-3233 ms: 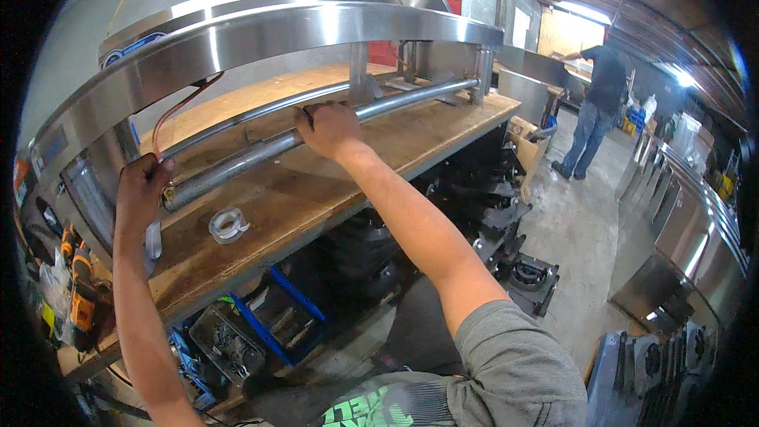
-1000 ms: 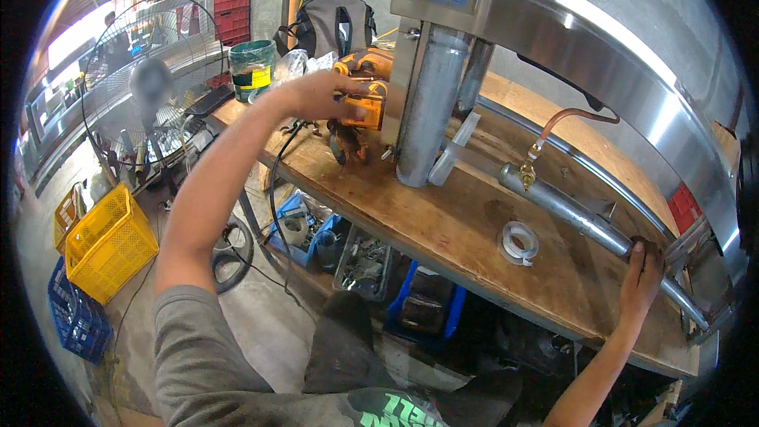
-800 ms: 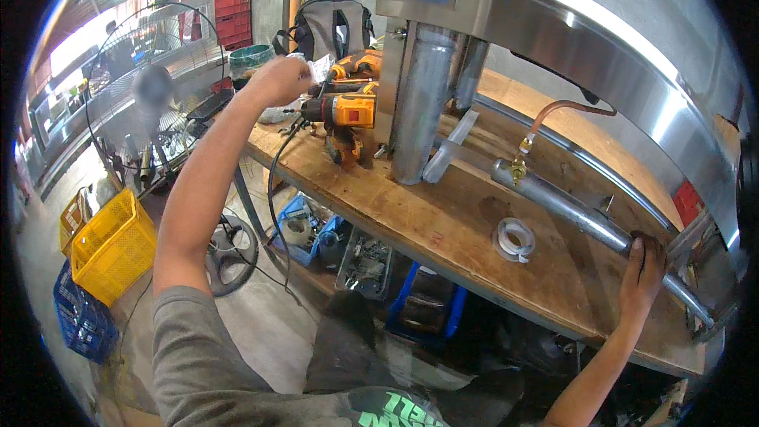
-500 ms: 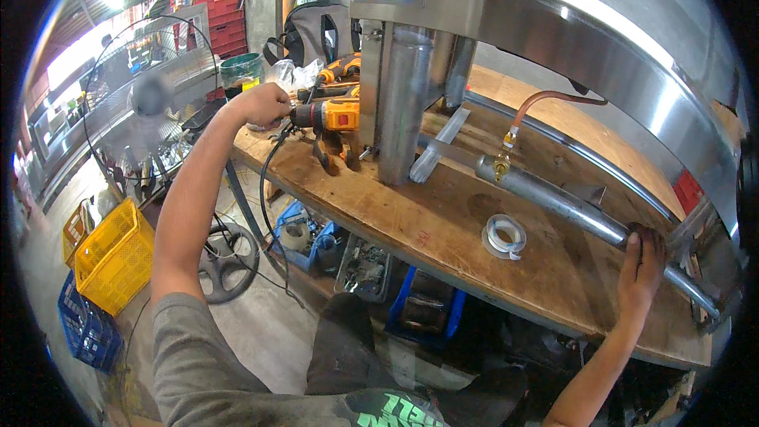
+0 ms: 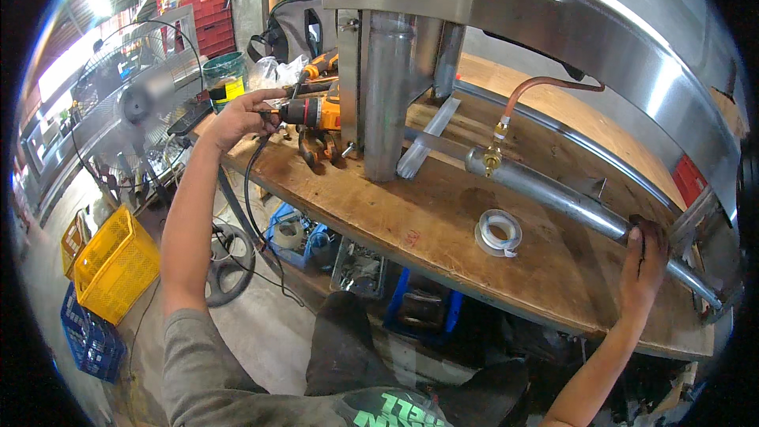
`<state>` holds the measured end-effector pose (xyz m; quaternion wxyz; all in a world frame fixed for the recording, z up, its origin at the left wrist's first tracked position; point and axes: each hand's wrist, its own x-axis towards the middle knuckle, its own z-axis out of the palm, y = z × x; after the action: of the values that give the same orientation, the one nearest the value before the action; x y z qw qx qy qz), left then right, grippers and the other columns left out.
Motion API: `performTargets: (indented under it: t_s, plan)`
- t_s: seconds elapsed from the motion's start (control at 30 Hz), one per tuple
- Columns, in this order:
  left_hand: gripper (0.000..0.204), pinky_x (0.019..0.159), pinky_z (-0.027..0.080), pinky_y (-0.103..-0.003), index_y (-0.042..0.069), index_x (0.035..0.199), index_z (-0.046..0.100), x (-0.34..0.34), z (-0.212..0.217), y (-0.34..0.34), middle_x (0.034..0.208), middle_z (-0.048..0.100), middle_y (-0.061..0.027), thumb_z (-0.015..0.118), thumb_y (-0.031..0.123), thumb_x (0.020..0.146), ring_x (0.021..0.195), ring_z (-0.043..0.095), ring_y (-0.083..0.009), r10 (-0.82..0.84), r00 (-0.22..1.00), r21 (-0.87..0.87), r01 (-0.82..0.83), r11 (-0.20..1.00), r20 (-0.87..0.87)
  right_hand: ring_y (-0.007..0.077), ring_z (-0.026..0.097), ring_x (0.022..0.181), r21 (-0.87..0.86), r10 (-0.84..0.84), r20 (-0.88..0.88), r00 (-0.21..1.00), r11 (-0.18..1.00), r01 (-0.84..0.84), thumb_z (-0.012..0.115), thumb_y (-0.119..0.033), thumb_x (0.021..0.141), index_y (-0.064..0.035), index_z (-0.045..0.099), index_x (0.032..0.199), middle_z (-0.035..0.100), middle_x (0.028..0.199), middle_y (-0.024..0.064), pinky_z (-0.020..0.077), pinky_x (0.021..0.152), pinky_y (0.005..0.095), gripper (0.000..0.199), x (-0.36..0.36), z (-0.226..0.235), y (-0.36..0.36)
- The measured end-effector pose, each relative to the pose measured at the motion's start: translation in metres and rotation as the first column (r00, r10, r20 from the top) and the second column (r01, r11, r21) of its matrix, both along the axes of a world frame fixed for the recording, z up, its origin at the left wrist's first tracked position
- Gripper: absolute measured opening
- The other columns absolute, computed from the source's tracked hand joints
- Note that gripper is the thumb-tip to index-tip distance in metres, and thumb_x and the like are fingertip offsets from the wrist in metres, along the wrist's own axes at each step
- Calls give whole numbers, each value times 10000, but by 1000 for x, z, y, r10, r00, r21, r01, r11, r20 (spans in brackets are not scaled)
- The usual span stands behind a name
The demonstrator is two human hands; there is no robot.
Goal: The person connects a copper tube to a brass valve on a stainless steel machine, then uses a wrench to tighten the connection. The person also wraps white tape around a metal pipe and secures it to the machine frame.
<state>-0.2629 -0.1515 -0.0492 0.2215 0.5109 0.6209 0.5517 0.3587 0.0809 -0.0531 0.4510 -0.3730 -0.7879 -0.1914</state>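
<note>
My left hand [image 5: 239, 120] is at the front end of an orange-and-black power drill [image 5: 320, 112] lying on the workbench. Its fingers close in at the chuck's tip, the index finger stretched out above; what lies between them is too small to make out. My right hand [image 5: 644, 257] wraps around the lower right part of a steel tube [image 5: 569, 202], which slants across the bench under a large curved stainless-steel frame [image 5: 506, 12]. A brass fitting [image 5: 492, 160] and a bent copper pipe [image 5: 545, 85] join the tube's upper end.
A roll of white tape [image 5: 498, 233] lies on the wooden workbench [image 5: 379, 205]. Behind the drill are a green tub [image 5: 225, 71] and a grey bag [image 5: 296, 28]. Black cable [image 5: 251, 190] hangs off the bench edge. A fan [image 5: 136, 103] and a yellow crate [image 5: 117, 265] stand left.
My left hand has turned from a closed fist, and its fingers now reach toward the drill's tip. My right hand stays on the tube. The whole view has shifted slightly.
</note>
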Motion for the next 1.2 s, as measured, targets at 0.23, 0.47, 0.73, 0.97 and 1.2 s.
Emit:
performTargets:
  t_s: [0.23, 0.47, 0.73, 0.97, 1.2]
  plan:
    - [450, 976, 441, -428, 137, 1229, 630, 8, 6, -4, 1171, 631, -99, 668, 134, 780, 1088, 594, -299, 381, 370, 181, -474, 862, -847, 413, 532, 1066, 35, -23, 8, 1000, 999, 22, 483, -267, 998, 4, 625, 1086, 609, 1111, 220, 361, 1001, 489, 318, 0, -3, 3]
    - [297, 1132, 241, -537, 185, 1156, 696, 16, -1, 9, 1521, 342, -127, 628, 260, 877, 1383, 303, -383, 139, 236, -48, -647, 761, -962, 404, 535, 1054, -52, 15, 8, 1000, 999, -15, 483, -275, 994, -10, 625, 1096, 607, 1098, 214, 368, 988, 482, 318, 0, 2, -2]
    - [312, 1122, 318, -368, 136, 1109, 715, 3, 9, 10, 1418, 458, -145, 622, 147, 811, 1305, 421, -311, 42, 536, -292, -522, 801, -843, 388, 546, 1038, 7, 40, 22, 999, 999, -40, 496, -269, 982, -22, 629, 1087, 613, 1074, 193, 385, 965, 460, 299, -2, 5, -5]
    - [270, 1022, 398, -398, 137, 1035, 724, 6, 4, 13, 1148, 625, -123, 672, 271, 807, 1172, 512, -314, 91, 365, -110, -495, 862, -927, 384, 548, 1042, 16, 62, 1, 998, 998, -62, 496, -251, 983, -29, 631, 1083, 615, 1076, 189, 384, 966, 461, 278, -4, 3, -6]
    - [251, 962, 426, -407, 86, 910, 711, 6, -5, 20, 1025, 650, -129, 690, 312, 805, 1102, 546, -315, 150, 244, -10, -552, 834, -958, 382, 547, 1048, 4, 31, 20, 999, 1000, -31, 503, -252, 980, -34, 629, 1086, 612, 1083, 188, 381, 975, 464, 273, -2, 4, -5]
